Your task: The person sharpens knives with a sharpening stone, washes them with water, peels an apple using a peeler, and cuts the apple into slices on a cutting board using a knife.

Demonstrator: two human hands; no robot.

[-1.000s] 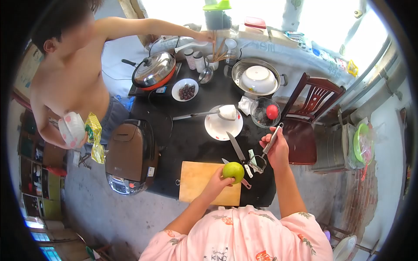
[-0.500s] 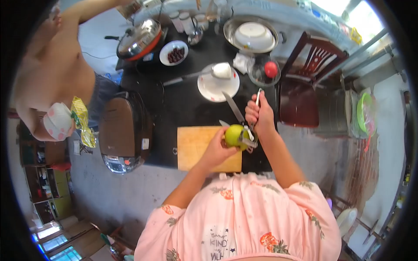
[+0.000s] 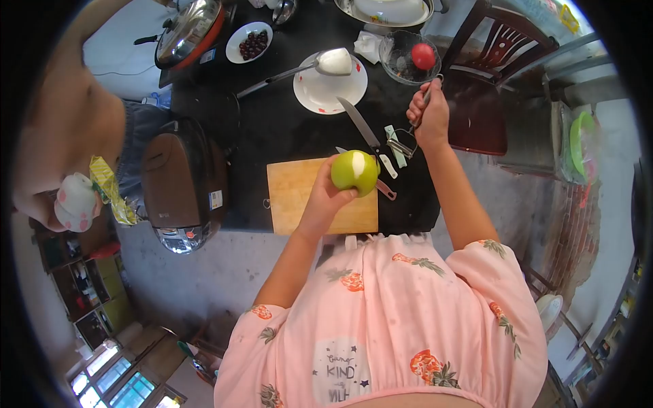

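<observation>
My left hand (image 3: 324, 194) is closed round a green apple (image 3: 348, 178) above the wooden cutting board (image 3: 289, 194). A pale peeled strip shows on the apple's upper side. My right hand (image 3: 430, 119) grips the handle of a metal peeler (image 3: 403, 143), its head hanging to the left, apart from the apple. Beneath the peeler head lies a light green strip (image 3: 396, 155) with printing. A large knife (image 3: 362, 122) lies on the black table between the hands. A second knife with a pinkish handle (image 3: 386, 191) is partly hidden by the apple.
A white plate (image 3: 309, 97) bears a ladle with something white in it. Behind are a glass bowl (image 3: 389, 64) with a red fruit (image 3: 423, 56), a bowl of dark fruit (image 3: 254, 46) and a lidded pan (image 3: 190, 34). A brown cooker (image 3: 178, 183) and another person (image 3: 75, 129) are left.
My right hand has drawn the peeler away from the apple, to the upper right. The apple's peeled strip now shows. The whole view has shifted, with the table things higher in it.
</observation>
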